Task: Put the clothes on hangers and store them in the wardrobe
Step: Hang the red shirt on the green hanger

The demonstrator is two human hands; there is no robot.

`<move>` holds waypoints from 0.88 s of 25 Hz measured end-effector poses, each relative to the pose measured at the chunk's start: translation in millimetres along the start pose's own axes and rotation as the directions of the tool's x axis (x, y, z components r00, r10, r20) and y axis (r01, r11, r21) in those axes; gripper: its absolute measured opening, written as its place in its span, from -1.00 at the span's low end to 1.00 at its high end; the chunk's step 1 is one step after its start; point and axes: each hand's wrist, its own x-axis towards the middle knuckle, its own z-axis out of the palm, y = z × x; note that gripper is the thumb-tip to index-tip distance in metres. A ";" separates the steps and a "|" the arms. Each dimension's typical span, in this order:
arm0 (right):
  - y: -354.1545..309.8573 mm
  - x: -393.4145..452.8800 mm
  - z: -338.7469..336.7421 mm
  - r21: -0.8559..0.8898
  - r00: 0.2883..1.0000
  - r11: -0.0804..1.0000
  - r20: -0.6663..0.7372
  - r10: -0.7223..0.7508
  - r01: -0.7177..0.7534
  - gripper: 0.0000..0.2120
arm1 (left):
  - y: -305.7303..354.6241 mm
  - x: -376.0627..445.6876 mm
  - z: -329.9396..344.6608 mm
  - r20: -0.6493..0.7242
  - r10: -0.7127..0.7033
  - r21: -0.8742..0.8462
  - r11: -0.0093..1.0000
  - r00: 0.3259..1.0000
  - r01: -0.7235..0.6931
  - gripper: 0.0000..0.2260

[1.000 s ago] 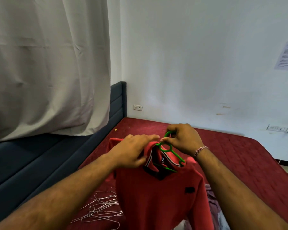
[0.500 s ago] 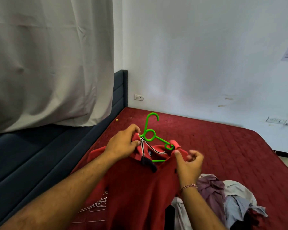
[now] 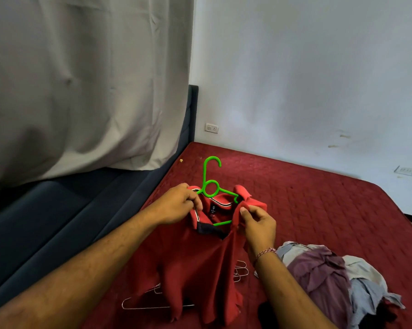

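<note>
Right hand point(image 3: 257, 222) now pinches the red shirt point(image 3: 188, 264) collar; left hand point(image 3: 176, 205) grips shirt on green hanger point(image 3: 211, 184)

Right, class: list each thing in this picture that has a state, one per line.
Red polo shirt: held up, hanger inside collar.
Green plastic hanger: hook upright, free.
Left hand: pinching collar.
Right hand: pinching collar.
Wire hangers: lying on bed.
Crumpled clothes pile: unhung.

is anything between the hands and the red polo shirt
Nothing visible: the left hand grips the collar of the red polo shirt beside the green hanger, and the right hand pinches the other collar side.
</note>
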 end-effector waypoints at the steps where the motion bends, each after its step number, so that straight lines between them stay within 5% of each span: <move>1: -3.3 -8.4 8.9 0.048 0.998 0.999 0.058 -0.005 0.003 -0.97 | -8.2 -3.0 -4.2 0.074 0.043 0.063 0.997 0.996 -0.048 -0.60; 4: -22.5 -30.8 29.5 0.138 0.977 0.990 0.213 -0.014 -0.016 -0.96 | -25.7 -5.2 -7.3 0.165 0.168 0.406 0.886 0.972 -0.222 -0.32; 6: -32.0 -39.1 38.9 0.162 0.964 0.987 0.266 -0.025 -0.019 -0.95 | -27.9 -4.1 -6.4 0.099 0.263 0.622 0.736 0.960 -0.266 -0.45; 8: -36.5 -44.3 46.5 0.184 0.964 0.983 0.265 -0.030 -0.020 -0.92 | -26.1 -2.8 -9.5 0.022 0.302 0.674 0.699 0.953 -0.237 -0.73; 12: -33.5 -46.1 51.5 0.123 0.956 0.992 0.288 -0.052 0.017 -0.93 | -25.6 12.4 -11.8 -0.049 0.079 0.412 0.910 0.996 -0.052 -0.77; 14: -30.4 -48.6 49.7 0.113 0.954 0.994 0.296 -0.039 0.005 -0.91 | -29.7 23.1 -9.0 0.012 -0.022 0.097 0.995 1.000 0.021 -0.67; 17: -27.9 -50.7 44.0 0.146 0.959 0.989 0.283 -0.036 -0.006 -0.94 | -33.3 28.1 -3.2 0.091 -0.127 -0.364 0.919 0.988 0.152 -0.56; 22: -21.5 -45.6 39.6 0.191 0.975 0.981 0.208 -0.083 0.043 -0.96 | -15.5 22.9 7.9 0.159 -0.122 -0.545 0.816 0.980 0.190 -0.50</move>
